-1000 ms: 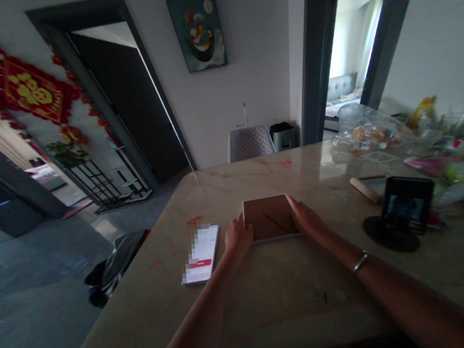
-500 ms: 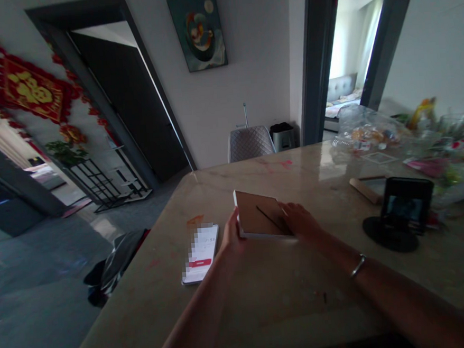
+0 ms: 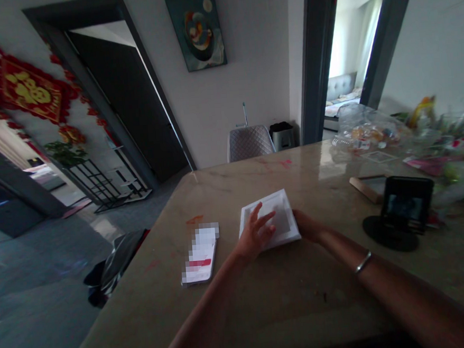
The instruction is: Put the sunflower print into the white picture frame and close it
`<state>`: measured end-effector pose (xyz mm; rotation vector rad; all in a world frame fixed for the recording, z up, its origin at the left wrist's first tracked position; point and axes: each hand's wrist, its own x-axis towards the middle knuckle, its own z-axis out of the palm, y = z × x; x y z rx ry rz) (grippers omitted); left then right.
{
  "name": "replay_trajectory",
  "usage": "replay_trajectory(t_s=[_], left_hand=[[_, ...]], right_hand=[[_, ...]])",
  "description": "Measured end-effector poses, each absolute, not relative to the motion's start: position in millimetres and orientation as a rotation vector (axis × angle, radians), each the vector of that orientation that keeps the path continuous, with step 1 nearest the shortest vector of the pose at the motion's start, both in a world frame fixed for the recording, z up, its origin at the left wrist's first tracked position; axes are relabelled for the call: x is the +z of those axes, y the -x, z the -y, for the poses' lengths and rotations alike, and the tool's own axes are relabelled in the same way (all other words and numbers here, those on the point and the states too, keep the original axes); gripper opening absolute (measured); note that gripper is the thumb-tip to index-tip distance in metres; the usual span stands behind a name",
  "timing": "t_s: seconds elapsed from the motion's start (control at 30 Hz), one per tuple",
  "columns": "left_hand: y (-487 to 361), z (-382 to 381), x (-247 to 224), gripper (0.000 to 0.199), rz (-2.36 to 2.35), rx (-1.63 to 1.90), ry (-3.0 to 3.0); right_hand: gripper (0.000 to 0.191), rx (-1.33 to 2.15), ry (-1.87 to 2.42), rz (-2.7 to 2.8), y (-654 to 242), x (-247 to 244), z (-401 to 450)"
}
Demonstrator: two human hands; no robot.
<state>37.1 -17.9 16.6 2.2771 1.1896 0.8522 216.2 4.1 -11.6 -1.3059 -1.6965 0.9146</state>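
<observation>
A flat rectangular box (image 3: 285, 218) lies on the marble table top (image 3: 304, 296), its white side up with a grey middle panel. My left hand (image 3: 254, 233) rests on top of it with the fingers spread. My right hand (image 3: 307, 226) is at the box's right edge, with its fingertips hidden behind the box. A smartphone (image 3: 200, 253) with a pixelated screen lies just left of my left hand.
To the right, a black stand holds a dark device (image 3: 406, 199) beside a wooden block (image 3: 364, 189). A plastic bag of food (image 3: 367, 127) and colourful clutter sit at the far right. The table's left edge drops to a grey floor.
The box has turned over, from its brown side up to its white side up. My left hand has moved from the box's left edge onto its top.
</observation>
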Motion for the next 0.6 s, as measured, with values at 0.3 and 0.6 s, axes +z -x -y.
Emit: replay_trajectory(t_s=[0.3,0.6], left_hand=[[-31.3,10.3,3.6,0.043,-1.69,0.409,-2.427],[-10.9,-2.6,10.6,0.051,-2.023,0.621,-2.101]], right_hand=[[0.033,1.474,1.259,1.167,-245.2,-14.5,-23.3],[0.056,0.745,1.408,1.866,-223.9,-25.7,-14.9]])
